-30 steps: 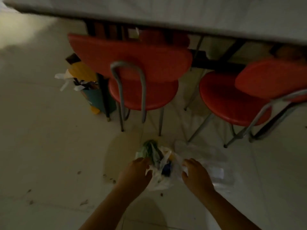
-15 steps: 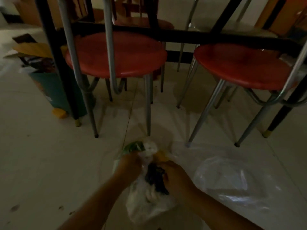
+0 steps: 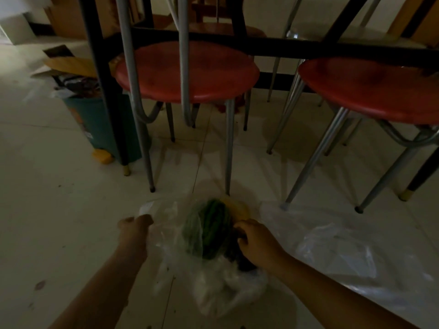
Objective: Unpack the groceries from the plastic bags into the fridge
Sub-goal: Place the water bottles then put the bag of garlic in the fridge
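A clear plastic bag (image 3: 221,288) lies on the tiled floor in front of me, its mouth pulled wide. Inside I see green vegetables (image 3: 209,229), something yellow (image 3: 240,208) behind them and a dark item (image 3: 240,257) to their right. My left hand (image 3: 134,230) is closed on the bag's left edge. My right hand (image 3: 255,241) is curled over the dark item at the bag's right edge; whether it grips the item or the plastic is hidden. A second clear bag (image 3: 337,252) lies flat to the right.
Two red-seated chairs (image 3: 187,72) (image 3: 370,89) with metal legs stand just beyond the bags, under a dark table frame (image 3: 285,47). A green bin (image 3: 99,119) stuffed with cardboard stands at the left by a black table leg (image 3: 109,110).
The view has dropped lower and closer. My hands have moved apart, drawing the bag's mouth wider so the green vegetables show.
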